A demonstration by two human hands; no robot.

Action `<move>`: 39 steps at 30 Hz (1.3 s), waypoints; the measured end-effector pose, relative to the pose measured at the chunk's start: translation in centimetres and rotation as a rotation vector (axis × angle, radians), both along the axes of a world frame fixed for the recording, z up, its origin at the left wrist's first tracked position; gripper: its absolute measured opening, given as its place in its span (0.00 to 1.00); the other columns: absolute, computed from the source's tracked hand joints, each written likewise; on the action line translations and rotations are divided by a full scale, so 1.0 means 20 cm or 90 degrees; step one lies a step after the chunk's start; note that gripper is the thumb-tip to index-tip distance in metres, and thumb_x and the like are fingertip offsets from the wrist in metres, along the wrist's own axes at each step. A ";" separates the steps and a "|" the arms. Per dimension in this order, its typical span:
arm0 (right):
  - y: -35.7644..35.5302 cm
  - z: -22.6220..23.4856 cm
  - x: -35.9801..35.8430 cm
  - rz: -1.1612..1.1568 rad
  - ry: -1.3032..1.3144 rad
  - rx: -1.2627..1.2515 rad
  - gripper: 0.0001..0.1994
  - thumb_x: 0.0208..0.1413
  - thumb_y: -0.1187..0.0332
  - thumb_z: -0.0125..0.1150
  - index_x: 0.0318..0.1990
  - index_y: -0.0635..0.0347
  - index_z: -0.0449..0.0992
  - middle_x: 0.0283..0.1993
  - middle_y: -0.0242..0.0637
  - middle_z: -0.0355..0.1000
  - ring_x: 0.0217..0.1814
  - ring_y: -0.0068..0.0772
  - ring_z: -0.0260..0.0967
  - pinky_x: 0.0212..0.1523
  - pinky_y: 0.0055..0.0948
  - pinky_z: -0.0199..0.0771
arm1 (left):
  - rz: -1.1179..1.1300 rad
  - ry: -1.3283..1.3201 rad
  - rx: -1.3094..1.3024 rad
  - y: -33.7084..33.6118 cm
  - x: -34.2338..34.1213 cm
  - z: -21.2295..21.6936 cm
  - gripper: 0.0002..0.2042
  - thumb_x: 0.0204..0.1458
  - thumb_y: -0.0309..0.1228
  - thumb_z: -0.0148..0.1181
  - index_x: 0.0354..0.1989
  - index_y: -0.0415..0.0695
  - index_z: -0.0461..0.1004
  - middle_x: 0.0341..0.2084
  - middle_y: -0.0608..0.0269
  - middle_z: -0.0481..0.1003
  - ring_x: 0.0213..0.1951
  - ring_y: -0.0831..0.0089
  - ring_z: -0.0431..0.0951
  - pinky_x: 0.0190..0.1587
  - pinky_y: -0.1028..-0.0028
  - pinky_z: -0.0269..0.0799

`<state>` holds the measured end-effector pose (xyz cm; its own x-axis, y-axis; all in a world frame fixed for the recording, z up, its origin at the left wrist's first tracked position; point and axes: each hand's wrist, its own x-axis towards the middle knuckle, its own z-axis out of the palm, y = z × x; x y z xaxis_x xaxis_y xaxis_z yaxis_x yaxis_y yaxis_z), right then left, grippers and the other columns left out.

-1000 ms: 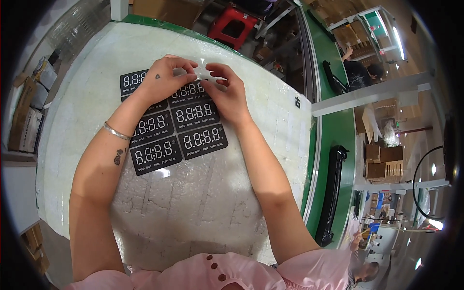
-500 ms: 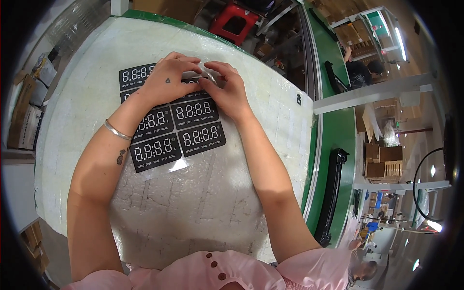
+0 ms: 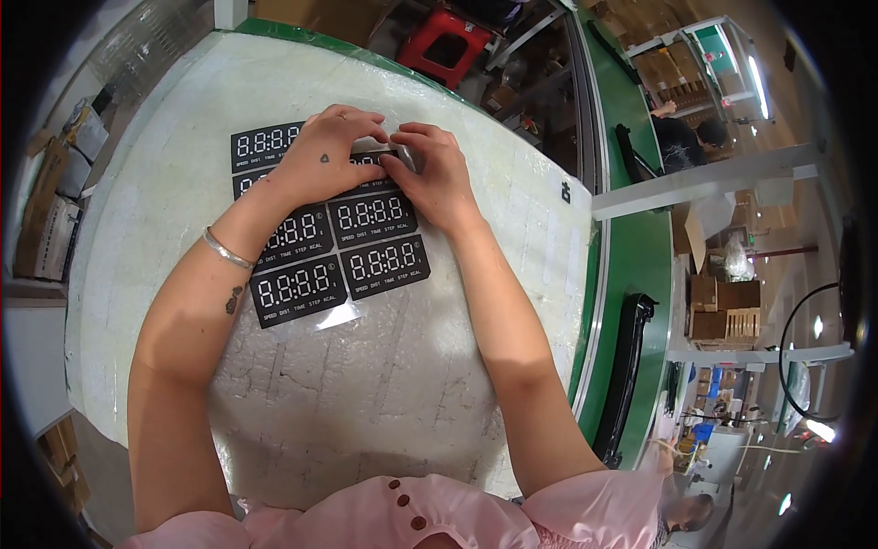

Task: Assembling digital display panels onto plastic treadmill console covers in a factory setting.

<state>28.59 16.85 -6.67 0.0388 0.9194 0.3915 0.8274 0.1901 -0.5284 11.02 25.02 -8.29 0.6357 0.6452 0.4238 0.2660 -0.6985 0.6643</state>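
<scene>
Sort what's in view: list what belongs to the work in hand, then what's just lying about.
In use:
- black rectangular panels with white digit shapes
- left hand, over the panels
- right hand, at the upper-right panels
- pale, film-covered work surface

Apparently lying about:
- red plastic stool
- long black part on green surface
- brown cardboard boxes

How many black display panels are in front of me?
7 visible panels: four down the left column, three down the right, some partly covered. More may hide beneath your left hand or right hand.
</scene>
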 end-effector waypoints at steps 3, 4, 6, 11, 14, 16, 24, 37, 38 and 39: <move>-0.01 0.02 0.00 0.007 -0.041 -0.009 0.13 0.48 0.66 0.67 0.39 0.63 0.81 0.50 0.42 0.74 0.56 0.44 0.67 0.57 0.36 0.68 | -0.007 0.006 0.020 0.00 -0.01 -0.01 0.17 0.41 0.37 0.69 0.41 0.46 0.80 0.53 0.59 0.74 0.58 0.59 0.69 0.62 0.58 0.61; -0.01 0.02 0.00 0.005 -0.042 -0.010 0.13 0.48 0.66 0.67 0.39 0.63 0.81 0.50 0.42 0.74 0.56 0.44 0.67 0.57 0.36 0.68 | -0.006 0.016 0.020 0.00 -0.01 -0.01 0.18 0.41 0.38 0.69 0.41 0.46 0.80 0.53 0.59 0.74 0.58 0.59 0.69 0.62 0.59 0.61; -0.02 0.03 0.00 0.002 -0.034 -0.043 0.11 0.47 0.66 0.67 0.37 0.62 0.81 0.48 0.41 0.75 0.54 0.44 0.68 0.55 0.36 0.69 | -0.006 0.027 0.020 0.00 -0.01 0.00 0.18 0.41 0.38 0.69 0.42 0.45 0.80 0.54 0.59 0.74 0.58 0.59 0.69 0.62 0.59 0.61; -0.02 0.04 0.02 0.014 -0.010 -0.067 0.12 0.46 0.65 0.67 0.38 0.61 0.81 0.49 0.41 0.74 0.55 0.45 0.67 0.56 0.37 0.68 | -0.038 0.054 0.032 -0.01 -0.01 0.03 0.25 0.39 0.41 0.69 0.47 0.43 0.79 0.56 0.56 0.73 0.60 0.58 0.67 0.63 0.60 0.60; -0.01 0.02 0.01 0.016 -0.011 -0.049 0.15 0.46 0.64 0.67 0.41 0.60 0.80 0.52 0.42 0.72 0.57 0.45 0.65 0.58 0.37 0.67 | -0.044 0.089 0.070 -0.04 -0.02 0.04 0.31 0.38 0.46 0.71 0.52 0.42 0.76 0.58 0.56 0.71 0.62 0.57 0.64 0.65 0.61 0.58; -0.02 0.03 0.03 0.030 -0.008 -0.114 0.24 0.46 0.60 0.69 0.51 0.59 0.77 0.61 0.42 0.66 0.65 0.45 0.58 0.64 0.37 0.60 | -0.041 0.109 0.082 -0.05 -0.02 0.05 0.34 0.38 0.47 0.71 0.54 0.41 0.74 0.59 0.56 0.70 0.63 0.57 0.63 0.65 0.61 0.57; -0.03 0.01 0.12 0.068 -0.048 -0.067 0.33 0.37 0.55 0.75 0.54 0.57 0.76 0.62 0.43 0.65 0.65 0.49 0.57 0.65 0.41 0.60 | -0.045 0.116 0.038 -0.04 -0.01 0.08 0.40 0.37 0.49 0.72 0.59 0.40 0.69 0.57 0.54 0.71 0.64 0.57 0.63 0.65 0.61 0.56; -0.06 0.01 0.03 0.026 -0.022 -0.016 0.17 0.41 0.58 0.71 0.38 0.58 0.82 0.43 0.35 0.75 0.46 0.43 0.69 0.49 0.37 0.70 | -0.060 0.114 0.091 -0.08 -0.02 0.14 0.29 0.37 0.46 0.71 0.48 0.42 0.76 0.45 0.60 0.76 0.53 0.61 0.71 0.58 0.62 0.62; -0.06 0.02 0.02 0.021 -0.011 0.016 0.15 0.41 0.61 0.70 0.36 0.58 0.81 0.40 0.36 0.75 0.45 0.43 0.70 0.47 0.38 0.70 | -0.058 0.110 0.082 -0.08 -0.02 0.13 0.28 0.36 0.45 0.72 0.46 0.43 0.76 0.46 0.61 0.76 0.54 0.61 0.70 0.58 0.62 0.62; -0.06 0.02 0.01 0.023 -0.011 0.014 0.15 0.41 0.61 0.70 0.36 0.58 0.81 0.40 0.36 0.75 0.45 0.43 0.70 0.47 0.38 0.70 | -0.056 0.109 0.080 -0.07 -0.03 0.12 0.28 0.36 0.45 0.72 0.46 0.43 0.76 0.46 0.61 0.76 0.54 0.61 0.70 0.58 0.62 0.62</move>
